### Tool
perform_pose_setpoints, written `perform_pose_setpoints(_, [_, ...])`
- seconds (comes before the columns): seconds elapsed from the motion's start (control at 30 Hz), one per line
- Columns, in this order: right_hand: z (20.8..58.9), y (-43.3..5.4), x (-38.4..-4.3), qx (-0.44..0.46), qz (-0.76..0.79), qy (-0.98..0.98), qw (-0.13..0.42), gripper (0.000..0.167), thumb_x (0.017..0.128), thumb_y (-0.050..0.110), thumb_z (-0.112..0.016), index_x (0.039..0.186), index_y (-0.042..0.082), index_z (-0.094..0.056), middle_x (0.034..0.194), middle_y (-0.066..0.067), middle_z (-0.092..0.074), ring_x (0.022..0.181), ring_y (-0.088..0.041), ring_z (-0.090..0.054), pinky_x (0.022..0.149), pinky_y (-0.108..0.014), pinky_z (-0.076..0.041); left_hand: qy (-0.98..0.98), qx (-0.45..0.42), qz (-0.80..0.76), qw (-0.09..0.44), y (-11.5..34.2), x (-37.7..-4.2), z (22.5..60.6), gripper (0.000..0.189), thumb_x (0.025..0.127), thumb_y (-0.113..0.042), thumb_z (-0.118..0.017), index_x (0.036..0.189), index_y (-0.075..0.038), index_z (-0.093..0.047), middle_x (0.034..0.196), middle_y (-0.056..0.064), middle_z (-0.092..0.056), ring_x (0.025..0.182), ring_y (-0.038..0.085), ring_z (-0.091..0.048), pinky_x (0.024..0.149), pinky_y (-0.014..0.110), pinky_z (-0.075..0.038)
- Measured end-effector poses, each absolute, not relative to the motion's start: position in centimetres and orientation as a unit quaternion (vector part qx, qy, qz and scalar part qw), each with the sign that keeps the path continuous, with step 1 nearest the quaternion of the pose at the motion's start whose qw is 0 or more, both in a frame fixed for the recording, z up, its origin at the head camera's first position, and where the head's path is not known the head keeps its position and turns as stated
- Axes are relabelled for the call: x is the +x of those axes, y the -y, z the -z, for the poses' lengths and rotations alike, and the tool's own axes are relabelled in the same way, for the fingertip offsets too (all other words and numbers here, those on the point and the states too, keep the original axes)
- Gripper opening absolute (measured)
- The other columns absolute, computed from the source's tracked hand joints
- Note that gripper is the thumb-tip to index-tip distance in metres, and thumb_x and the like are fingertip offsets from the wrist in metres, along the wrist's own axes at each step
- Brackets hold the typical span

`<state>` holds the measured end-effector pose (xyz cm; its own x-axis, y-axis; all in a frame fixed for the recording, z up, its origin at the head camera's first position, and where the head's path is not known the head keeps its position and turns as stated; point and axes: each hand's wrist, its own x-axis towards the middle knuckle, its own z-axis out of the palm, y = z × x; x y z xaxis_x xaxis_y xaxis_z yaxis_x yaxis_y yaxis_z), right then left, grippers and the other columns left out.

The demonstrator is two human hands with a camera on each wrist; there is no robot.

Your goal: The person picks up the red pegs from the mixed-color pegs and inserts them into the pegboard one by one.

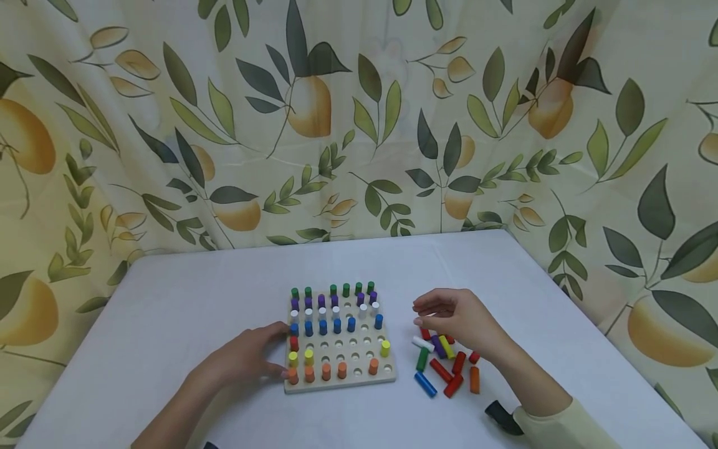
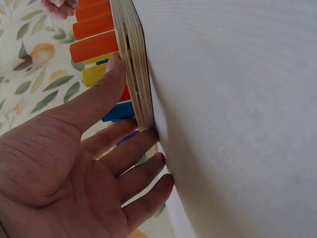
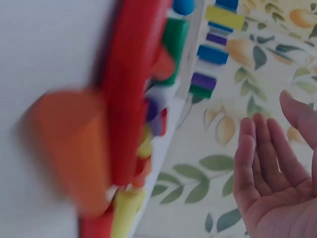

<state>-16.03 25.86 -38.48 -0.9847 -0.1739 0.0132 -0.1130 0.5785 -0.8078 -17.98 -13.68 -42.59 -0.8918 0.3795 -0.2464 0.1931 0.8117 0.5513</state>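
A wooden pegboard [image 1: 359, 381] lies on the table, with coloured pegs standing in rows. My left hand [image 1: 249, 355] is at its left edge. In the left wrist view, the thumb of the left hand [image 2: 84, 163] touches the board's side by an orange peg [image 2: 94, 46], and the other fingers, only slightly bent, reach along the edge. Over the loose pegs right of the board hovers my right hand [image 1: 462, 318]. The right wrist view shows that right hand [image 3: 277, 183] with an empty palm and its fingers loosely extended. Beneath it lie red pegs [image 1: 440, 370], a blue peg [image 1: 425, 384] and others.
A white cloth covers the table [image 1: 224, 293]. Behind it hangs a curtain [image 1: 359, 187] printed with fruit and leaves. A black strap [image 1: 503, 418] shows by the right sleeve [image 1: 561, 427]. Several holes in the board's lower rows hold no peg.
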Motion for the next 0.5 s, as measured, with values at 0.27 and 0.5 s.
perform_pose_setpoints(0.27, [39.3,-28.7,-15.2,-0.061,0.457,-0.887,0.038,0.030,0.092,0.017,-0.081,0.118,0.003,-0.072,0.109,-0.008,-0.074,0.097,-0.023,-0.072,0.081,-0.030,-0.061,-0.935,0.150,-0.266,0.178,13.8,-17.9,42.3,0.077,0.074,-0.027,-0.095,0.141,-0.014,-0.060,0.147,0.012,-0.058,0.139,0.041,-0.047,0.108,0.064,-0.041])
perform_pose_setpoints(0.5, [40.0,-30.8,-14.2,-0.028,0.471,-0.881,0.040,0.034,0.091,0.016,-0.082,0.120,0.002,-0.071,0.111,-0.011,-0.074,0.099,-0.025,-0.072,0.081,-0.029,-0.061,-0.935,0.145,-0.266,0.184,13.6,-17.8,42.5,0.077,0.074,-0.030,-0.095,0.142,-0.016,-0.060,0.148,0.011,-0.057,0.139,0.042,-0.046,0.107,0.067,-0.040])
